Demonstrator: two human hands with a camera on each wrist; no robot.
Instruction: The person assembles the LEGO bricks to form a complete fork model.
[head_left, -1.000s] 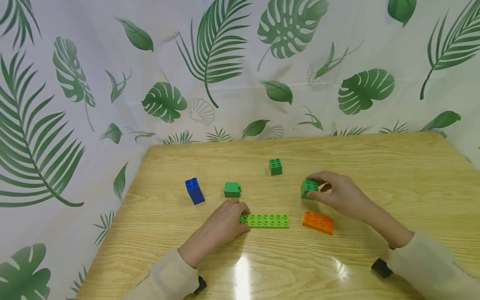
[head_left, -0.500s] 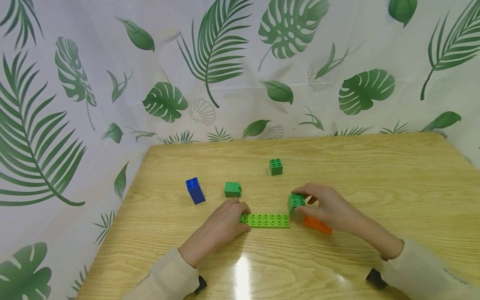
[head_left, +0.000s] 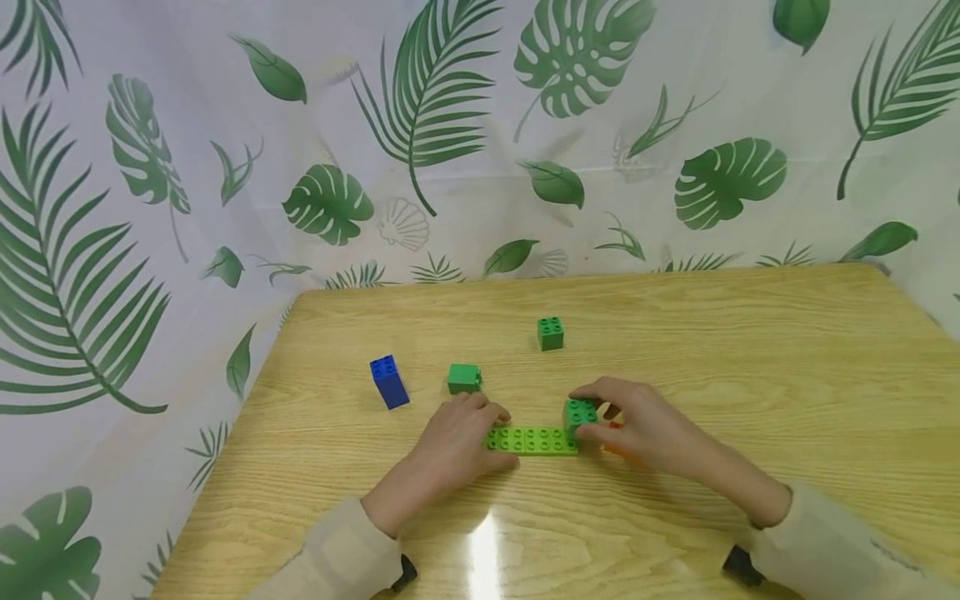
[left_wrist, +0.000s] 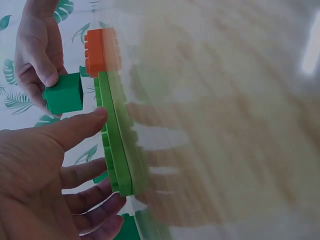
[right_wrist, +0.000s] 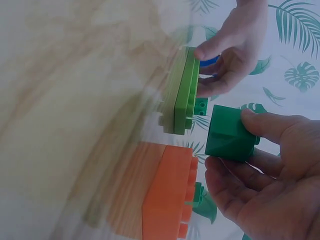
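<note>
My right hand (head_left: 637, 423) pinches a dark green 2x2 toy brick (head_left: 581, 417) between thumb and fingers. In the head view this brick overlaps the right end of a light green studded strip (head_left: 536, 440); in the right wrist view it shows a gap from the strip. My left hand (head_left: 457, 442) is at the strip's left end, thumb on the near side and fingers on the far side, spread loosely. In the left wrist view the thumb (left_wrist: 92, 122) lies in front of the studs. Partly hidden behind my right hand is an orange brick (right_wrist: 167, 195).
A green brick (head_left: 464, 378) lies on its side just beyond my left hand. Farther left stands a tall blue brick (head_left: 388, 382). Another green brick (head_left: 551, 333) stands upright toward the back. The wooden table (head_left: 787, 358) ends at a leaf-patterned cloth (head_left: 480, 233).
My right hand has carried the dark green brick left and nearer, to the strip's right end. My left hand has shifted slightly right, its thumb and fingers spread wider.
</note>
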